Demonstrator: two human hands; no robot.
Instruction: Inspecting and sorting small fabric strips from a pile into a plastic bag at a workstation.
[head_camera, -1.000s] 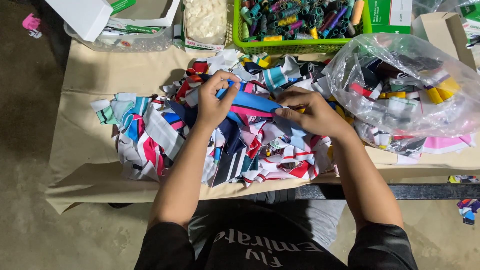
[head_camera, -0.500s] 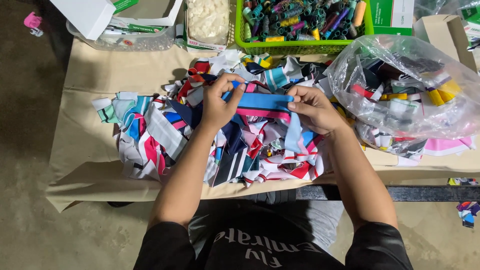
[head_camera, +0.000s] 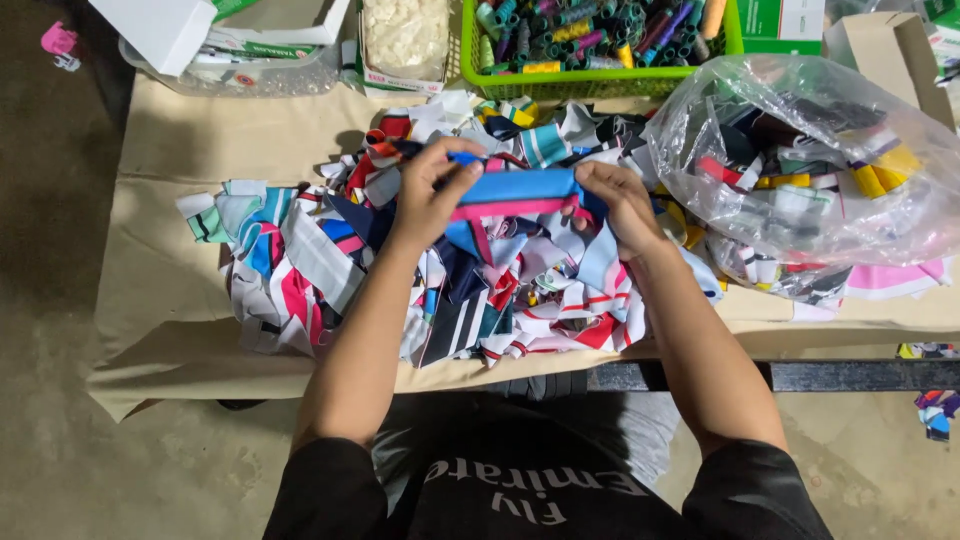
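Head view shows us stretching a blue fabric strip with a pink edge (head_camera: 520, 190) between both hands, above the middle of the desk (head_camera: 160, 290), which is covered in tan paper. Our left hand (head_camera: 432, 195) pinches the strip's left end between thumb and fingers, a tight grip closed on the cloth; our right hand (head_camera: 618, 200) clamps the right end the same way.

As for progress, we judge the sorting far from finished: a wide heap of mixed striped and coloured fabric scraps (head_camera: 400, 270) lies loose under our hands, spreading from near the left edge to past the centre, and only this one piece is lifted out.

Along the far edge, going left to right, we see a clear plastic tub (head_camera: 280, 75) holding white cardboard boxes and papers, then a small open carton (head_camera: 405, 35) filled with pale whitish bits we cannot identify, then a green plastic basket (head_camera: 590, 80) packed with thread spools of many colours. At the right end lies a big clear plastic bag (head_camera: 800, 160), bulging with more fabric scraps in pink, yellow, red and dark tones. A brown cardboard box (head_camera: 890, 50) stands behind it at the far right corner.
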